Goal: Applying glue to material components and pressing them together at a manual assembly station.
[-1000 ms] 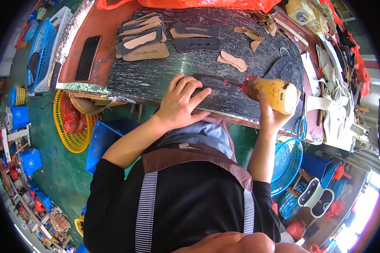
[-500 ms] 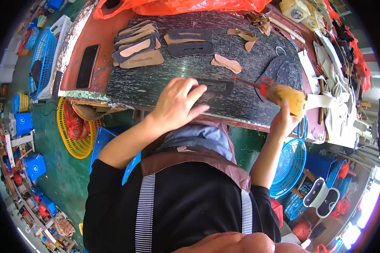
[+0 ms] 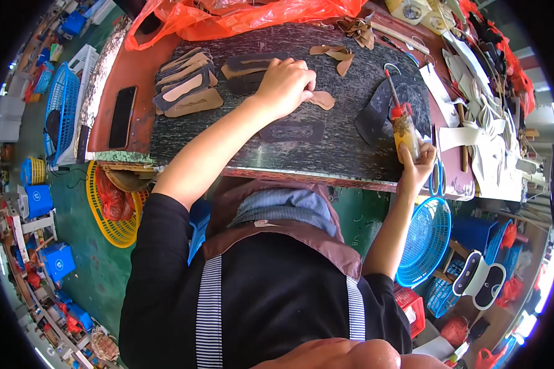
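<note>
My left hand (image 3: 284,88) is over the board with its fingers bent and drawn together, the tips at a small tan leather piece (image 3: 322,99). Whether they grip it is hidden. My right hand (image 3: 417,162) is wrapped round a yellow glue bottle (image 3: 405,132) with a red collar, its thin nozzle pointing up and away from me. Between the hands, nearer to me, a black leather piece (image 3: 292,132) with a long oval outline lies flat. Beyond my left wrist lie dark and tan pieces (image 3: 243,71), partly covered by the hand.
Overlapping leather pieces (image 3: 191,83) and a phone (image 3: 122,117) lie to the left. A red plastic bag (image 3: 246,15) spreads along the far edge. Rightward are black rounded pieces (image 3: 381,107), blue-handled scissors (image 3: 436,178) and pale offcuts (image 3: 492,135). A blue basket (image 3: 423,243) stands below.
My left hand has gone from the black piece up and away to the tan piece, its fingers closing. My right hand has drawn the bottle back and turned its nozzle from leftward to upward.
</note>
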Available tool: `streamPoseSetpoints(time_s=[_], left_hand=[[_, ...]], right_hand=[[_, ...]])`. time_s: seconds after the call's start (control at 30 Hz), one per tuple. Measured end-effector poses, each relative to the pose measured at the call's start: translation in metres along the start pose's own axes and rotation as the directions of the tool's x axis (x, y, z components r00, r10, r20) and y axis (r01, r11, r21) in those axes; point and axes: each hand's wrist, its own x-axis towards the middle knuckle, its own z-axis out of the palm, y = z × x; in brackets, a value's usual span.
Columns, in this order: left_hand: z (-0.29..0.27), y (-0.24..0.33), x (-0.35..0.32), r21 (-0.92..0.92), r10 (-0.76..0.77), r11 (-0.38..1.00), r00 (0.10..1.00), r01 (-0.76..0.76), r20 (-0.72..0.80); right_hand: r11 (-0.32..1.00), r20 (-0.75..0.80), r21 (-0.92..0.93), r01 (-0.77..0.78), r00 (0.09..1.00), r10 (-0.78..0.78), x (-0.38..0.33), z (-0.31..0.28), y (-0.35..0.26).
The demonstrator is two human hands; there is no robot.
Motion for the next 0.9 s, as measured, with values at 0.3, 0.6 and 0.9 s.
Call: streamPoseSetpoints(time_s=[0.3,0.6,0.9], left_hand=[[-0.022,0.010,-0.018,0.028,0.154,0.988,0.971,-0.151,-0.185],[-0.057,0.030,-0.075,-0.481,-0.190,0.858,0.981,0.180,0.027],[-0.024,0.010,-0.103,-0.505,-0.318,0.828,0.946,0.244,-0.066]], right_hand=[[0.614,0.359,-0.485,0.623,0.782,-0.509,-0.005,0.066,-0.064],[0.989,0.669,-0.102,-0.111,0.728,0.151,-0.028,0.133,-0.036],[0.956,0.648,-0.148,0.255,0.755,-0.101,-0.041,0.142,-0.040]])
